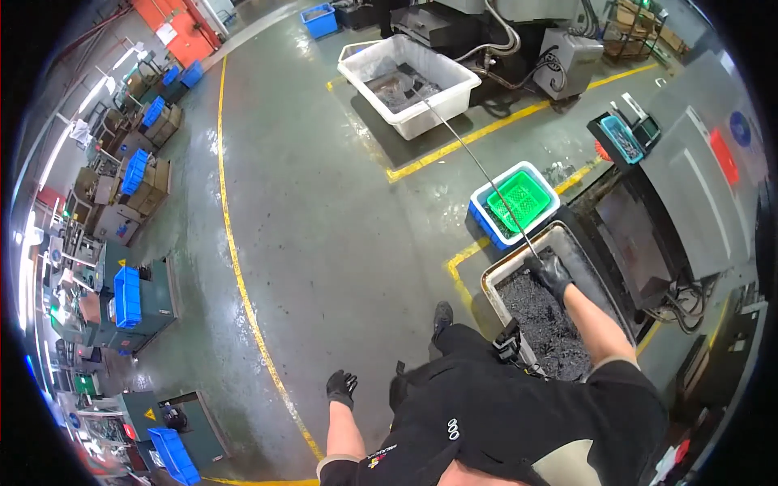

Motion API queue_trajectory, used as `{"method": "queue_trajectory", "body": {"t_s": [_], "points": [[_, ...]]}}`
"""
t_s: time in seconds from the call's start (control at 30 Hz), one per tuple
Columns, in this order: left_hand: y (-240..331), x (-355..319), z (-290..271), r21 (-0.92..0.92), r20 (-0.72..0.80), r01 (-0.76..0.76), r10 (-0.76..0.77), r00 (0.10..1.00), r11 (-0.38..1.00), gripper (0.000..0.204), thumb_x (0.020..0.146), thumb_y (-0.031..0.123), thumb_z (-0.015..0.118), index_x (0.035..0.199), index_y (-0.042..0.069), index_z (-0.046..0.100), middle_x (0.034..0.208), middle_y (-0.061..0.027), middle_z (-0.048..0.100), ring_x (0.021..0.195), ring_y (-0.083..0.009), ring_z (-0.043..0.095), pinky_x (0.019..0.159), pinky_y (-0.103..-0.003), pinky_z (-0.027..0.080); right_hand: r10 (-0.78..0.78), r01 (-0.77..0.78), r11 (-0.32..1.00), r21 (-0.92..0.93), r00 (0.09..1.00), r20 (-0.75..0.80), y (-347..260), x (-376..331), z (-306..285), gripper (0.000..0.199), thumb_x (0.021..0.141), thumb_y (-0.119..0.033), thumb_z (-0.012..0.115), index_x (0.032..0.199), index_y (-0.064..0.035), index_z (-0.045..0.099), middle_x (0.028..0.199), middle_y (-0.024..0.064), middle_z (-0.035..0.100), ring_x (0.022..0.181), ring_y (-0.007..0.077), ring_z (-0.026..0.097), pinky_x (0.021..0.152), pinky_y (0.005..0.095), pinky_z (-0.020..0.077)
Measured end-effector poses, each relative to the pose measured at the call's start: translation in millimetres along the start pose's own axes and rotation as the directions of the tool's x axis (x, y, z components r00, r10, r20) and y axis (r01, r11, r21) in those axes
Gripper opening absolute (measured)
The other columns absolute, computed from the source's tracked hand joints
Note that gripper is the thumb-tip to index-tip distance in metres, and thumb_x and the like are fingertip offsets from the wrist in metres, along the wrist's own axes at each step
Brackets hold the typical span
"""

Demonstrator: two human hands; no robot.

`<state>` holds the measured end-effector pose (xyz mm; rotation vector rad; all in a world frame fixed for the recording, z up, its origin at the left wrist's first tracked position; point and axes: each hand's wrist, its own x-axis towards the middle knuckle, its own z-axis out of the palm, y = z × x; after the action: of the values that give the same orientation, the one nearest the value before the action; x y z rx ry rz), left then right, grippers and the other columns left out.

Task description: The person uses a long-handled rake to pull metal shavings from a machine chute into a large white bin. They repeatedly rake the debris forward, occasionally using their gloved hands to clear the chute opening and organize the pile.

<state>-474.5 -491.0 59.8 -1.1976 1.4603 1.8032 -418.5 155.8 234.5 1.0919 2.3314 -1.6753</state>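
Clamped around the near end of a long, thin metal rod (pixel 472 152), the gloved right hand (pixel 551 275) held it above the bin of dark scrap (pixel 504 261), rod length presumably serving reach toward the white tub (pixel 458 101), while the gloved left hand (pixel 342 387) hung empty, fingers loosely parted.

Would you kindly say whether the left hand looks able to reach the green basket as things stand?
Probably not without stepping or leaning: the left hand hangs out to the left, while the green basket lies ahead to the right, with the rod passing across it in view.
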Motion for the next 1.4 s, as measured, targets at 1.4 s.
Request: {"method": "queue_trajectory", "body": {"t_s": [1.4], "points": [[909.2,495.5,610.7,0.782,0.17,0.04,-0.275,0.946,0.622,0.045,0.096,0.028,0.044,0.136,0.007,0.043,0.134,-0.0219,0.048,0.107,-0.036,0.057,0.088,-0.044,0.049,0.763,-0.743,0.645,0.177,0.639,-0.098,-348.0,610.5,218.5,0.035,0.093,-0.035,0.05,0.09,-0.0053,0.068,0.075,0.0082,0.067,0.053,0.0177,0.061,0.048,0.0325,0.0502]]}}
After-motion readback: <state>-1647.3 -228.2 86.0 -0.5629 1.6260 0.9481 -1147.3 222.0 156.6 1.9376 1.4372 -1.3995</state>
